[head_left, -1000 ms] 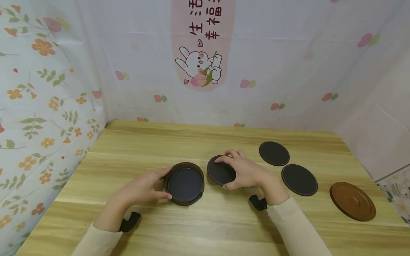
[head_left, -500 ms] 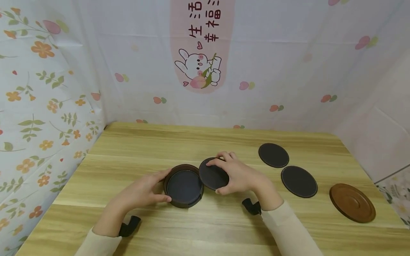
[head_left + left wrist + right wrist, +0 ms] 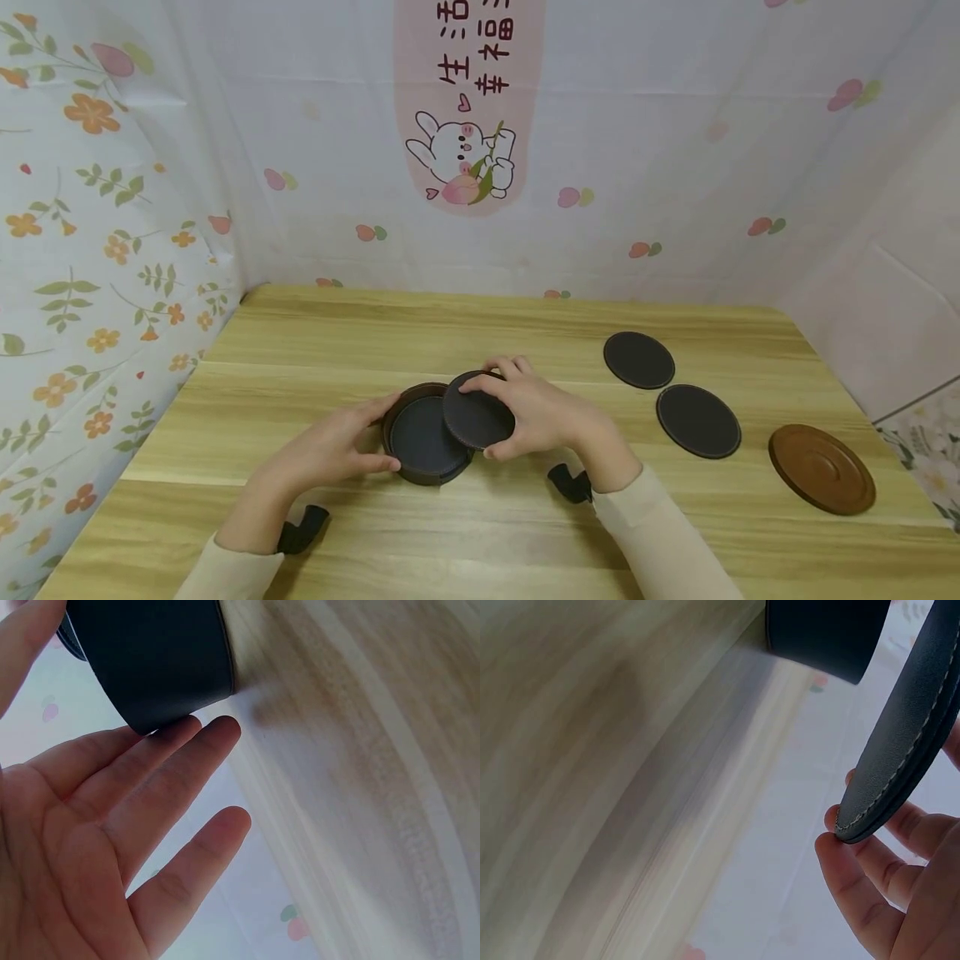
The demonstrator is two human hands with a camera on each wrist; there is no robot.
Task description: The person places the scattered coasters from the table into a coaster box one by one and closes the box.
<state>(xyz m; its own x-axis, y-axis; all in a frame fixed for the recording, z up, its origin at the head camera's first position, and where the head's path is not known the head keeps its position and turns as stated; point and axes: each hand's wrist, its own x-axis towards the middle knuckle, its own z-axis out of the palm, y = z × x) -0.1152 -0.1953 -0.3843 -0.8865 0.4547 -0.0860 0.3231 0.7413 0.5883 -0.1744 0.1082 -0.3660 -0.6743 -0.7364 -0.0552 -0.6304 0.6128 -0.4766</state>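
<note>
A round dark coaster holder (image 3: 424, 477) with a raised wall and brown inner rim stands on the wooden table. My left hand (image 3: 337, 442) holds it from the left, thumb at the near side and fingers at the far side. In the left wrist view, fingertips touch the lower edge of the holder wall (image 3: 154, 660), and the outer fingers are spread. My right hand (image 3: 547, 408) grips a round black stitched coaster (image 3: 476, 417) by its edges, tilted and overlapping the holder's right part. The right wrist view shows the coaster (image 3: 900, 742) raised above the table, fingertips at its rim.
Two black round coasters (image 3: 639, 360) (image 3: 698, 422) lie flat to the right. Beyond them, near the right edge, lies a brown round disc (image 3: 822, 468) with a ringed centre. Black straps (image 3: 303, 529) show at both wrists. A printed cloth (image 3: 315, 200) hangs behind the table.
My right hand has carried the coaster leftward, from beside the holder to over its right part. My left hand and the holder have stayed about where they were.
</note>
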